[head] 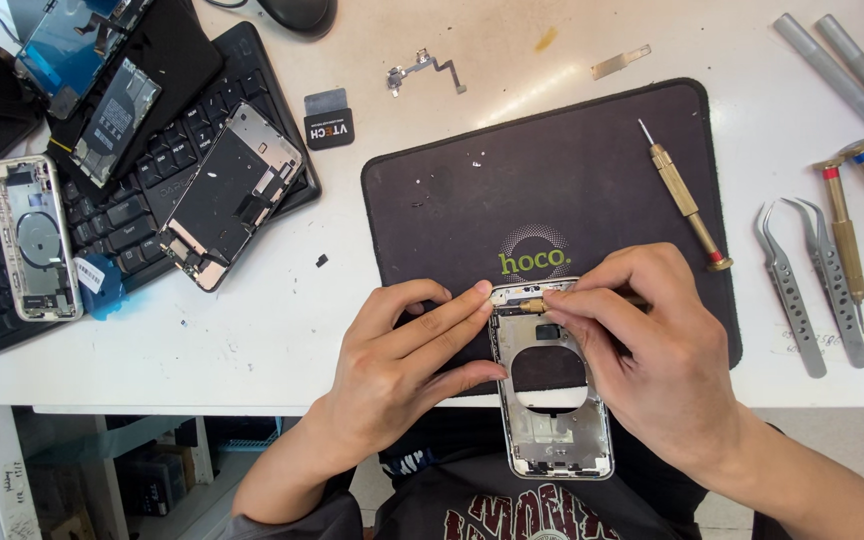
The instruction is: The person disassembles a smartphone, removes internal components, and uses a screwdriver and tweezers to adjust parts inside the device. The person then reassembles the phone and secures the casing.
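A silver phone frame (555,420) with a round cut-out lies at the near edge of a dark work mat (552,180), half over the table edge. My left hand (402,350) steadies the frame's top left corner with its fingertips. My right hand (652,340) pinches a small brass screwdriver (534,304) laid across the frame's top edge, the tip pointing left near my left fingertips.
A second brass screwdriver (684,195) lies on the mat's right side. Two tweezers (812,285) and more screwdrivers (842,230) sit at the right. At left, a black keyboard (122,210) carries several opened phone bodies (232,195). A flex cable (424,72) lies at the back.
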